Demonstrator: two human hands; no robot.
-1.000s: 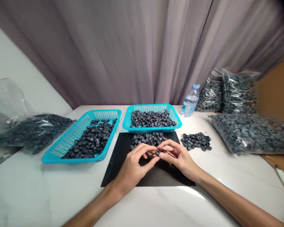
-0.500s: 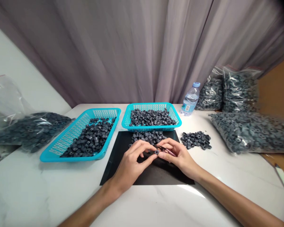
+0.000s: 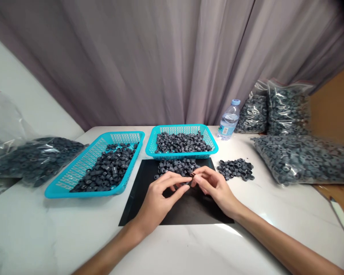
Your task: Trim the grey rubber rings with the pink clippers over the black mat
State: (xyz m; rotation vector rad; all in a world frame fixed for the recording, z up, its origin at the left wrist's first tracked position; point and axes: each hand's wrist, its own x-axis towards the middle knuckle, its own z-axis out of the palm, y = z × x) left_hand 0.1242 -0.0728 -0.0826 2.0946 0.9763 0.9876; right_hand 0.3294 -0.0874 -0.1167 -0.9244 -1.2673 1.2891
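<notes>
My left hand (image 3: pixel 157 194) is over the black mat, thumb and fingers closed in a pinch around a small dark ring-like part that is mostly hidden. Against its fingertips, my right hand (image 3: pixel 215 187) is closed on a small pointed tool (image 3: pixel 192 174). Only the tool's dark metal tip shows; its exact kind is hard to make out. Just beyond the hands, a pile of small dark grey rings (image 3: pixel 177 166) lies on the black mat (image 3: pixel 140 198). A second pile of rings (image 3: pixel 235 169) rests on the white table, right of the mat.
Two turquoise baskets, one at left (image 3: pixel 53 193) and one behind the mat (image 3: pixel 182 155), hold many dark rings. A water bottle (image 3: pixel 228 120) stands at the back. Filled plastic bags lie at left (image 3: pixel 46 156) and right (image 3: pixel 306 160). A grey curtain (image 3: pixel 137 68) hangs behind.
The ring, plainly visible half a second ago, is now mostly covered by the fingers. My right hand has turned, hiding the tool's pinkish handle. The view has shifted slightly.
</notes>
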